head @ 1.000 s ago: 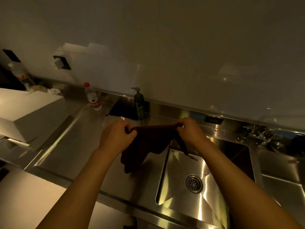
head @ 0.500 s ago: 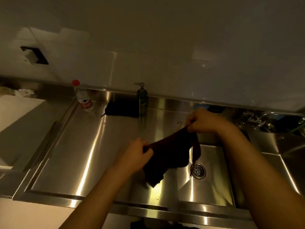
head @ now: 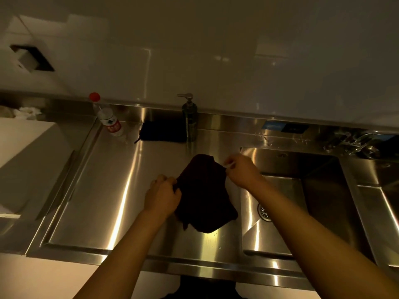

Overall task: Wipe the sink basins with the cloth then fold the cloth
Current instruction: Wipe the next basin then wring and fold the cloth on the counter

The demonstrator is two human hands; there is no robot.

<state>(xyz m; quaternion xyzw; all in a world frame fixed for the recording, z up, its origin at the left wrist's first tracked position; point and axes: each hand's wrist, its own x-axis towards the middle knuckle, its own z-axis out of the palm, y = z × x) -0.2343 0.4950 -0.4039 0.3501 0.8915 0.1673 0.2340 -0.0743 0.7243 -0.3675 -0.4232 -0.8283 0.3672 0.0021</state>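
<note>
Cloth (head: 204, 195) on drainboard (head: 103, 190), pinched by left hand (head: 162, 196), right hand (head: 241, 172).

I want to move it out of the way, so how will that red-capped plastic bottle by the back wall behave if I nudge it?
The bottle is tall and narrow, so it likely tips rather than slides. Its clear body suggests thin plastic, probably light; how full it is I cannot tell. The steel counter looks smooth, so a low push might make it skid.
</note>
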